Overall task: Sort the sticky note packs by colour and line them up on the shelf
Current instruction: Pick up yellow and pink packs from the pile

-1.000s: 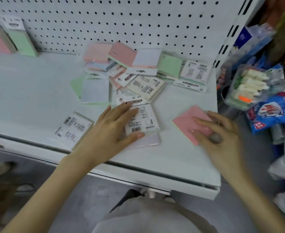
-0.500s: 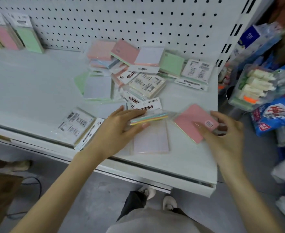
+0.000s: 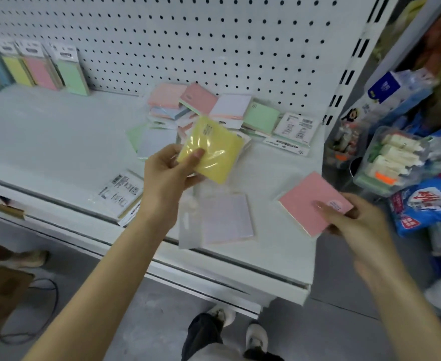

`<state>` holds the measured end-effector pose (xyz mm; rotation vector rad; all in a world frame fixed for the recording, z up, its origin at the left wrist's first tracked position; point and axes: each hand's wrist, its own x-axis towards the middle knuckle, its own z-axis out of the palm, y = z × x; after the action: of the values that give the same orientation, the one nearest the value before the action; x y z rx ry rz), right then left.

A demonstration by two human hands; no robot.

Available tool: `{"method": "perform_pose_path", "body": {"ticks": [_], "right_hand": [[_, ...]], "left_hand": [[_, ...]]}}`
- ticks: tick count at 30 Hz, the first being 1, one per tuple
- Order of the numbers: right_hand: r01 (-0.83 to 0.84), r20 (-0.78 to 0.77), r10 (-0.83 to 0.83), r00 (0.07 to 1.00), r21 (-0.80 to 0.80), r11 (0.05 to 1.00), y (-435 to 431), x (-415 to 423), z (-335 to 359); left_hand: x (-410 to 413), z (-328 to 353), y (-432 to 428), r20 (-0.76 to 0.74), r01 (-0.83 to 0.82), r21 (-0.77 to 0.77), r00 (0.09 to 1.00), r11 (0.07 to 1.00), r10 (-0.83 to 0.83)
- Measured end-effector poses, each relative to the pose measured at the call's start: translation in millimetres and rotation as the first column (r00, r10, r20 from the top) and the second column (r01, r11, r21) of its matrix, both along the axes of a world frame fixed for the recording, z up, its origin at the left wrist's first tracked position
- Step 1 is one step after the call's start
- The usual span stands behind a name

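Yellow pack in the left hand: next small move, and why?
Probably carry the yellow pack left to the standing row by the pegboard and set it beside the yellow one there. The left hand grips it clear of the shelf; the right hand holds a pink pack.

The white shelf (image 3: 58, 142) in front of me carried a row of packs (image 3: 41, 71) standing upright at the far left against its pegboard back (image 3: 188, 48): blue, yellow, pink, green. Further right, near the back, lay a loose heap of packs (image 3: 201, 99), overlapping one another. By the front edge lay a lilac pack (image 3: 227, 220), and left of it a barcode-side-up pack (image 3: 120, 194).
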<state>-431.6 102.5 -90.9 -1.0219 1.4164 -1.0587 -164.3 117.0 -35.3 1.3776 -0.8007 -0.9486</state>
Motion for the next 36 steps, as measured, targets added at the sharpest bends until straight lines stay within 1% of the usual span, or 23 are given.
{"method": "perform_pose_path", "body": {"ticks": [2,4,7,8,10,12,14,17,19,21,24,28,31,34,36], "right_hand": [[-0.014,0.114,0.011,0.993,0.022,1.0,4.5,6.0,12.9],[-0.072,0.281,0.053,0.958,0.057,0.996,11.4,16.9,27.4],[-0.197,0.537,0.107,0.837,0.112,0.974,28.5,40.3,45.2],[-0.234,0.594,0.116,0.796,0.125,0.964,35.9,49.2,49.4],[-0.288,0.649,0.128,0.75,0.146,0.946,50.5,66.4,53.6],[-0.318,0.671,0.135,0.729,0.158,0.935,63.9,85.7,55.4],[-0.315,0.677,0.124,0.726,0.167,0.934,74.2,110.6,56.7],[-0.293,0.67,0.106,0.735,0.173,0.94,86.3,162.7,57.7],[-0.284,0.669,0.1,0.736,0.173,0.943,96.5,209.4,59.2],[-0.281,0.68,0.099,0.727,0.163,0.946,108.4,262.0,58.0],[-0.299,0.709,0.114,0.696,0.142,0.944,128.2,347.1,52.6],[-0.309,0.716,0.09,0.692,0.181,0.934,152.3,446.1,48.8],[-0.3,0.687,0.095,0.721,0.186,0.936,166.4,493.0,48.0],[-0.277,0.643,0.114,0.757,0.157,0.948,174.1,530.2,50.4],[-0.245,0.616,0.098,0.781,0.157,0.957,174.2,551.3,53.2]], "left_hand": [[-1.5,3.7,12.8,-0.157,-0.036,-0.002,0.987,0.999,0.035],[-2.8,4.9,29.6,-0.311,-0.054,-0.004,0.949,0.999,0.05],[-3.7,5.7,59.2,-0.495,-0.069,0.002,0.866,0.998,0.061],[-3.1,6.4,68.4,-0.552,-0.067,-0.003,0.832,0.998,0.054],[1.4,6.1,83.7,-0.649,-0.065,-0.008,0.759,0.998,0.045],[9.4,6.3,93.9,-0.694,-0.081,0.007,0.717,0.997,0.063],[24.4,4.8,103.1,-0.71,-0.088,0.027,0.7,0.996,0.081],[63.4,3.8,119.0,-0.669,-0.122,0.068,0.731,0.99,0.136],[102.5,3.7,134.0,-0.628,-0.141,0.075,0.762,0.987,0.156],[148.2,4.5,152.1,-0.61,-0.175,0.07,0.772,0.982,0.181],[222.2,9.4,179.5,-0.632,-0.257,0.058,0.739,0.965,0.234],[304.2,10.2,211.3,-0.683,-0.327,0.081,0.67,0.942,0.291],[340.0,12.8,226.3,-0.687,-0.316,0.054,0.676,0.947,0.265],[365.2,11.3,230.0,-0.721,-0.296,-0.013,0.665,0.955,0.196],[379.2,8.7,227.7,-0.715,-0.288,-0.046,0.678,0.956,0.17]]}}
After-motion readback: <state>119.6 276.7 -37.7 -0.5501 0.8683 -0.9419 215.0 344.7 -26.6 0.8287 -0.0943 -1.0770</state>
